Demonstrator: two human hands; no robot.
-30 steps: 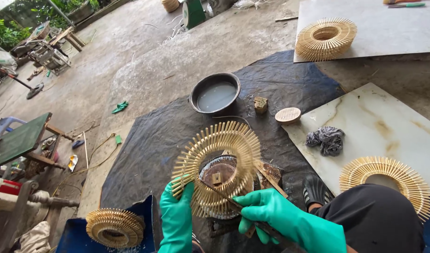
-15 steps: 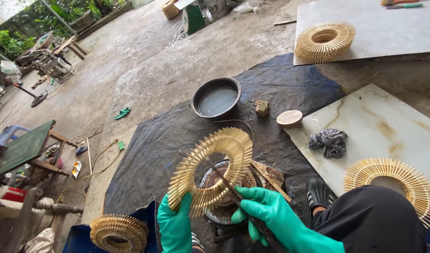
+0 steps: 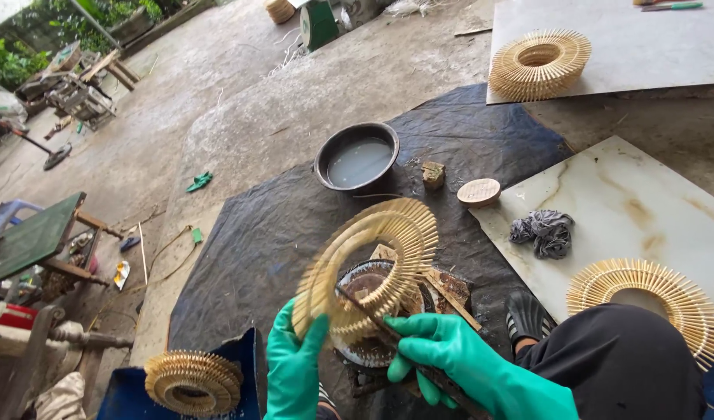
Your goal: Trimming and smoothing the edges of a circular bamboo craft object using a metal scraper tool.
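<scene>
Bamboo ring (image 3: 368, 260) tilted, gripped at lower edge by left hand (image 3: 293, 365).

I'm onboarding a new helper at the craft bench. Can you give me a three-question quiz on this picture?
1. True or false: both hands wear green gloves.
2. What does the left hand grip? A) a grey rag B) a ring of bamboo sticks C) a metal bowl
3. What lies on the marble slab beside the grey rag?

Key
1. True.
2. B: the bamboo ring, tilted on edge; the right hand holds a dark stick-like tool against it.
3. Another flat bamboo ring.
</scene>
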